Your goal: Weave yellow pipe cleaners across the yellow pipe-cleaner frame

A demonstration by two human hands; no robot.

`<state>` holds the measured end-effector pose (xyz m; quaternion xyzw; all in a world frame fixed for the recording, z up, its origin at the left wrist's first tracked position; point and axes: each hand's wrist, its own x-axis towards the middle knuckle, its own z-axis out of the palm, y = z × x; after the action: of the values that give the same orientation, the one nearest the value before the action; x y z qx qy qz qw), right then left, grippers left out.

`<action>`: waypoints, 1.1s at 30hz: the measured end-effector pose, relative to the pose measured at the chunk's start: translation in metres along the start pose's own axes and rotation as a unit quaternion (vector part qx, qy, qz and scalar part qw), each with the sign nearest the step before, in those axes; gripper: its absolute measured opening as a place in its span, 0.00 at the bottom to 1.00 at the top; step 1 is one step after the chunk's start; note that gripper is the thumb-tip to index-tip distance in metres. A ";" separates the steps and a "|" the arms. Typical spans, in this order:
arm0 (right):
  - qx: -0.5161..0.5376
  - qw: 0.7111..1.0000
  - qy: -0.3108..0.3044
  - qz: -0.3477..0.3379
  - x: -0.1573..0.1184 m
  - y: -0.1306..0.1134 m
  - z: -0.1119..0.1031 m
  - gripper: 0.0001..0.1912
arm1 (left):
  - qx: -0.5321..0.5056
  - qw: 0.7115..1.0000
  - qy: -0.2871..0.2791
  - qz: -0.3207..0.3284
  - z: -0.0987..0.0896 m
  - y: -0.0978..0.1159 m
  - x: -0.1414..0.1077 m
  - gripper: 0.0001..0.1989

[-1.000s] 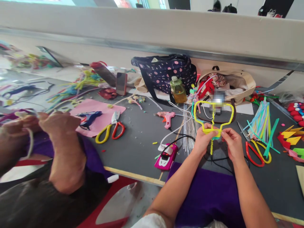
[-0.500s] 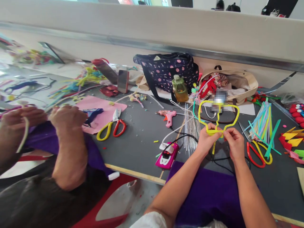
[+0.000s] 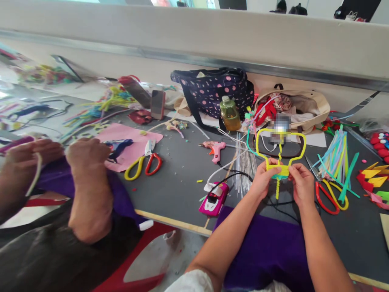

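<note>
A yellow pipe-cleaner frame (image 3: 278, 170) is held up above the table between my two hands. It has two wide bent loops, a twisted stem up the middle and a short tail hanging down, with a teal strip under its flat yellow band. My left hand (image 3: 263, 178) pinches the band's left end, fingers closed. At the right end, my right hand (image 3: 300, 180) grips it between thumb and fingers. Just beyond the frame stands a phone (image 3: 281, 125), partly blurred out. Red-and-yellow-handled scissors (image 3: 328, 196) lie right of my right hand.
A pink glue gun (image 3: 215, 149), a magenta power strip (image 3: 214, 199) and silver wires (image 3: 243, 166) lie to the left. Pastel pipe cleaners (image 3: 337, 156) are at the right. A green bottle (image 3: 229, 113) stands behind. A co-worker's hands (image 3: 86, 156) work at far left.
The yellow frame has tilted and its loops have drawn slightly narrower, so its flat band and teal strip show more. My right hand has shifted slightly right.
</note>
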<state>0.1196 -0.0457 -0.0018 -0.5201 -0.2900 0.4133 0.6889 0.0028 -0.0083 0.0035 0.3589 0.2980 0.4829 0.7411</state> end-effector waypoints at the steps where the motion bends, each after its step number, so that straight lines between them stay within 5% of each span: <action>1: 0.005 1.000 0.001 0.005 0.000 0.000 0.000 0.12 | -0.001 1.000 0.007 -0.002 0.000 0.000 0.000 0.10; 10: 0.017 0.999 -0.005 0.029 0.001 0.000 0.000 0.12 | 0.005 0.997 0.073 0.010 -0.002 -0.003 0.003 0.11; 19: -0.042 0.999 0.013 -0.022 0.004 0.008 -0.005 0.10 | -0.018 0.998 0.044 -0.039 -0.006 -0.009 0.007 0.15; 25: -0.011 0.999 0.029 0.024 0.012 0.015 -0.011 0.10 | -0.057 0.992 0.013 -0.108 -0.011 -0.013 0.016 0.23; 33: 0.006 0.999 0.014 0.044 0.015 0.025 -0.016 0.10 | 0.021 0.998 0.016 -0.065 -0.013 -0.028 0.015 0.16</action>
<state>0.1333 -0.0374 -0.0302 -0.5344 -0.2544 0.4377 0.6769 0.0116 0.0016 -0.0282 0.3466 0.3428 0.4335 0.7579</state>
